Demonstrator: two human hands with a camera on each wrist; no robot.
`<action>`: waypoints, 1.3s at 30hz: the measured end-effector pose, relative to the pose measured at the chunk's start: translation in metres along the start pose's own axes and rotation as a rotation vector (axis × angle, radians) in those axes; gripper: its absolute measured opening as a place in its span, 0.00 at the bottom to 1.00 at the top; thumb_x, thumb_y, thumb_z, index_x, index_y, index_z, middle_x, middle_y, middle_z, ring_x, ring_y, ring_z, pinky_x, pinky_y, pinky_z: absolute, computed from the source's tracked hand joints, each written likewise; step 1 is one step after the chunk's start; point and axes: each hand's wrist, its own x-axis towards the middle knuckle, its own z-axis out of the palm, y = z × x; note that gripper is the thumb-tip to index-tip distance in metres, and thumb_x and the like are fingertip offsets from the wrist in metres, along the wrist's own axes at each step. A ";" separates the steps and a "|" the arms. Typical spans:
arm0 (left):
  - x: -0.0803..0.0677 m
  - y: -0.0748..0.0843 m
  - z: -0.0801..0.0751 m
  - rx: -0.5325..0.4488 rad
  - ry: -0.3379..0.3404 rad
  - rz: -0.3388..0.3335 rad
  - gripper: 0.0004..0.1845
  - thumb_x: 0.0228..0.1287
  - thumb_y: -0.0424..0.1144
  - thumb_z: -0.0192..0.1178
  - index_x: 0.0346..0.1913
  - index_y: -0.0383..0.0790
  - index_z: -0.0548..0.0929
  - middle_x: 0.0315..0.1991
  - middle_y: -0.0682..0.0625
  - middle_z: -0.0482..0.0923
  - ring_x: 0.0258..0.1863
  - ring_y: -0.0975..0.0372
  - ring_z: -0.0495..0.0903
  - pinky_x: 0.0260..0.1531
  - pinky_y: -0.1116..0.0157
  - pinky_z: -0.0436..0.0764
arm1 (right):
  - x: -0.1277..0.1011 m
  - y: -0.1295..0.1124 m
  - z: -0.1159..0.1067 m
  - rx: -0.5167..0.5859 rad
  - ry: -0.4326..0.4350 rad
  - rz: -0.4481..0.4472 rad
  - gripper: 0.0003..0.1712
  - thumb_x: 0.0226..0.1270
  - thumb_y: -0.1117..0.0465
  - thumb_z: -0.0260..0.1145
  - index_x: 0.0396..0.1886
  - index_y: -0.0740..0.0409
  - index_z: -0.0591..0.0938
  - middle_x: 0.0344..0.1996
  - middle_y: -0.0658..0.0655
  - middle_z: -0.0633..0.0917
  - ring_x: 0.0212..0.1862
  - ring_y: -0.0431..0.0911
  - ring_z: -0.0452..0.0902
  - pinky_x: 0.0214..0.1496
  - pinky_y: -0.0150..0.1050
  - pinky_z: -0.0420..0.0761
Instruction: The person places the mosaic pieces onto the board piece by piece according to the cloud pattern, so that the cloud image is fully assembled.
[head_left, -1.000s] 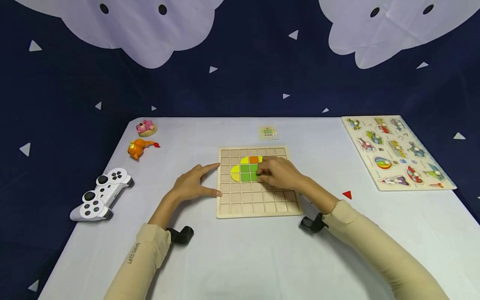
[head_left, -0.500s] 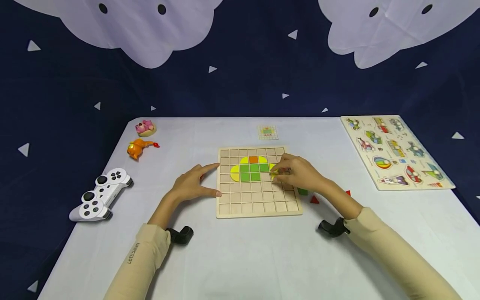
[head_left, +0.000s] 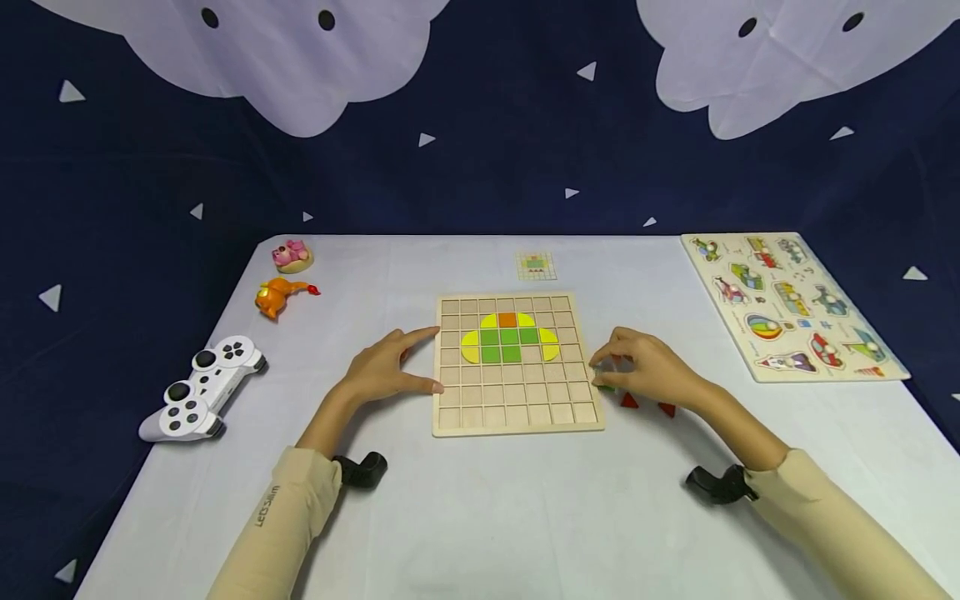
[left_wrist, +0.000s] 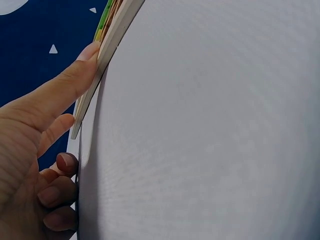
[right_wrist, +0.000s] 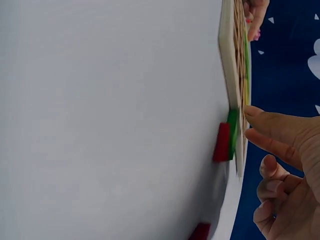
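Note:
A wooden grid board (head_left: 517, 402) lies mid-table, bearing a figure of green squares (head_left: 502, 345), yellow curved pieces (head_left: 550, 345) and an orange square (head_left: 507, 319). My left hand (head_left: 386, 367) rests at the board's left edge, with index finger and thumb straight against it; the left wrist view shows that hand (left_wrist: 50, 100) touching the board's side (left_wrist: 107, 45). My right hand (head_left: 641, 367) sits just right of the board, fingers loosely bent over a loose green piece (head_left: 604, 385). In the right wrist view the fingers (right_wrist: 272, 145) hover close to the green piece (right_wrist: 232, 132) and a red piece (right_wrist: 221, 142), gripping nothing.
Two red triangles (head_left: 628, 401) (head_left: 666, 408) lie by the right hand. A white game controller (head_left: 198, 387), an orange toy (head_left: 277, 296) and a pink toy (head_left: 291, 255) sit at the left. A small pattern card (head_left: 536, 265) lies behind the board, and a peg puzzle (head_left: 795, 304) at the far right.
My right hand left the board, where a yellow piece now closes the figure's right end, and moved right to the loose pieces. The left hand stayed put.

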 end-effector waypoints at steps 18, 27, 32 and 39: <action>-0.001 0.000 -0.001 -0.008 -0.003 -0.006 0.53 0.43 0.61 0.76 0.75 0.58 0.64 0.35 0.48 0.65 0.31 0.58 0.63 0.30 0.62 0.60 | -0.018 0.012 0.002 -0.064 0.040 -0.004 0.11 0.55 0.59 0.78 0.38 0.55 0.88 0.31 0.45 0.77 0.31 0.40 0.69 0.35 0.34 0.70; -0.001 -0.001 -0.001 -0.004 -0.003 0.000 0.53 0.44 0.61 0.76 0.75 0.59 0.64 0.35 0.48 0.65 0.31 0.58 0.64 0.30 0.62 0.60 | -0.013 0.010 0.001 -0.094 0.032 -0.005 0.11 0.53 0.58 0.79 0.36 0.54 0.88 0.30 0.45 0.76 0.33 0.39 0.68 0.36 0.35 0.70; 0.000 -0.001 0.000 0.006 -0.004 -0.004 0.53 0.44 0.62 0.76 0.75 0.59 0.64 0.35 0.48 0.65 0.31 0.59 0.64 0.30 0.62 0.61 | -0.010 0.009 -0.001 -0.105 0.041 -0.008 0.11 0.52 0.58 0.79 0.34 0.54 0.88 0.29 0.46 0.76 0.32 0.39 0.67 0.35 0.35 0.70; -0.001 0.001 -0.001 0.005 -0.002 -0.004 0.53 0.44 0.62 0.76 0.75 0.59 0.64 0.35 0.48 0.66 0.31 0.58 0.64 0.30 0.62 0.61 | -0.006 0.009 -0.004 -0.136 0.023 -0.003 0.11 0.52 0.58 0.79 0.35 0.55 0.89 0.29 0.46 0.76 0.32 0.41 0.68 0.36 0.36 0.70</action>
